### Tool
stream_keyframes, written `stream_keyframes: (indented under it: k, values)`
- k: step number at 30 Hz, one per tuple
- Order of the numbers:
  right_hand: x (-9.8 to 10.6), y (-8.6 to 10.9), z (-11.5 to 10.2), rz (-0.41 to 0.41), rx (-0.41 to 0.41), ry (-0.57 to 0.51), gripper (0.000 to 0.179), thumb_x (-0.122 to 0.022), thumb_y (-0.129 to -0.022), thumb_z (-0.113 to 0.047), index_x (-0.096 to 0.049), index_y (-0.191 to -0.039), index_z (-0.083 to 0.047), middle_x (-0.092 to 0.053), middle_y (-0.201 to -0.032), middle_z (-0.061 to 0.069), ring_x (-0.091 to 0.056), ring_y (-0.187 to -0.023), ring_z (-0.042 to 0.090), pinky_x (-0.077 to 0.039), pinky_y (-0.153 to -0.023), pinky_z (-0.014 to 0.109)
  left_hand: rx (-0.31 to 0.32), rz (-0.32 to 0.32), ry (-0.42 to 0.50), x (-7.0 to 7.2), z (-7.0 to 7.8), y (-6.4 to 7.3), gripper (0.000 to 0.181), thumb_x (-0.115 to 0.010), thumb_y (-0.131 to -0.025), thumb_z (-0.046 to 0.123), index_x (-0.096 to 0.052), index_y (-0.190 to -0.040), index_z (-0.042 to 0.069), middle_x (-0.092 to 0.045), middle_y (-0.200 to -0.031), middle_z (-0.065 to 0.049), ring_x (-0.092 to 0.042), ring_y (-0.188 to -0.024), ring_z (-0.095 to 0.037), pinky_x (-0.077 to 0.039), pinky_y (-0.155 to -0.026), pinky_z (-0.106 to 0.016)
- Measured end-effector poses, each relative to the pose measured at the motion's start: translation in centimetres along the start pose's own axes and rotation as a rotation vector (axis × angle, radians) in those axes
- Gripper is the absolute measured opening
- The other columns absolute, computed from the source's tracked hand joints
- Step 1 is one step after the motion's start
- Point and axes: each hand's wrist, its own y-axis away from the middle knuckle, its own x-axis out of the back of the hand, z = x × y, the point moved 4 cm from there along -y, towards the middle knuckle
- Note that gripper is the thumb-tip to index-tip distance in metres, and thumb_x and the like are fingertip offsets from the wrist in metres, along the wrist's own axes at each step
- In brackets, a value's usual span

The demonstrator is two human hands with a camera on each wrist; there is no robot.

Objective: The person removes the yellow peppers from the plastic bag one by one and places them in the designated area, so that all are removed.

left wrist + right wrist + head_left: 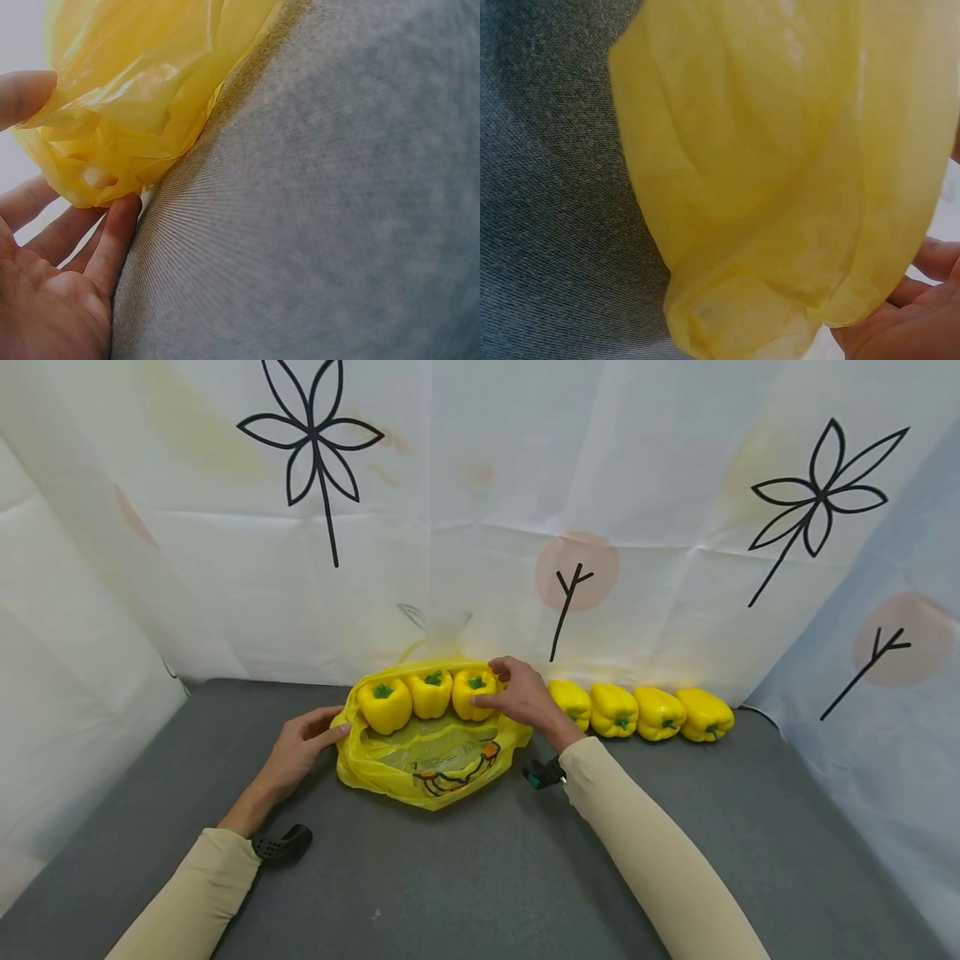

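Observation:
A yellow plastic bag (pixel 450 789) lies with its mouth spread and turned up. Inside, along the back, stand three yellow bell peppers, one at the left (pixel 385 707), one in the middle (pixel 430 695) and one at the right (pixel 467 687), green stems showing. My left hand (pixel 300 747) pinches the bag's left edge, thumb on one side and fingers (pixel 112 240) on the other. At the right of the mouth, my right hand (pixel 525 693) holds the right-hand pepper by its right side, thumb across its front. The bag's film (pixel 780 150) partly hides this hand in the right wrist view.
Several more yellow bell peppers (pixel 613 710) lie on their sides in a row right of the bag, along the back wall. The grey tabletop (pixel 420 885) meets a white printed cloth (pixel 465 593) behind. Dark wrist straps (pixel 281 845) sit on both arms.

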Motion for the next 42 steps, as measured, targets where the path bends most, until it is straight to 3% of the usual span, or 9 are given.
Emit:
stream_keyframes:
  k: [25, 42]
  values:
    - [-1.0, -1.4, 0.4, -0.033, -0.013, -0.001, 0.073, -0.083, -0.086, -0.026, -0.048, -0.144, 0.000, -0.053, -0.141, 0.018, -0.051, -0.125, 0.034, -0.044, -0.105, 0.045, 0.003, 0.004, -0.012, 0.0, -0.1, -0.1, 0.054, -0.059, -0.105, 0.031, -0.050, -0.147, -0.002, -0.054, -0.142, -0.022, -0.054, -0.110, -0.001, -0.044, -0.091, -0.012]
    - [-1.3, -1.3, 0.7, -0.070, -0.021, 0.032, 0.075, -0.084, -0.085, -0.030, -0.047, -0.145, -0.004, -0.048, -0.146, 0.019, -0.049, -0.130, 0.035, -0.042, -0.108, 0.047, 0.004, 0.002, -0.010, 0.0, -0.1, -0.2, 0.055, -0.060, -0.105, 0.031, -0.050, -0.147, -0.002, -0.053, -0.143, -0.022, -0.053, -0.112, -0.001, -0.044, -0.091, -0.013]
